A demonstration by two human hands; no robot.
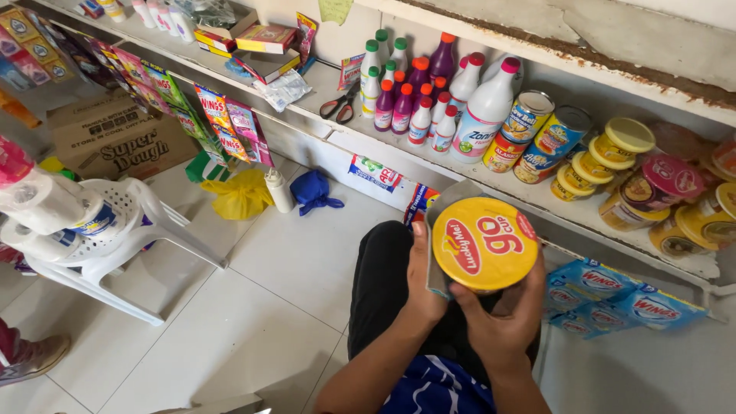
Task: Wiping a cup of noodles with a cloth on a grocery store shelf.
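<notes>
A round instant noodle cup [483,244] with a yellow lid and red print sits in both my hands, lid facing up at me. My left hand [424,272] clasps its left side, with a grey cloth [448,198] pressed behind and under the cup. My right hand [502,318] grips the lower right rim, thumb on the lid's edge. The cup is held over my lap, just in front of a white shelf [360,126] stocked with goods.
The shelf holds plastic bottles [418,92], tins [540,138], yellow-lidded jars [613,153] and scissors [340,105]. Sachet strips [222,123] hang from its edge; blue packets [613,287] hang at right. A white plastic chair [115,230] with paper rolls, a cardboard box [115,138] and another person's shoe [34,358] stand at left.
</notes>
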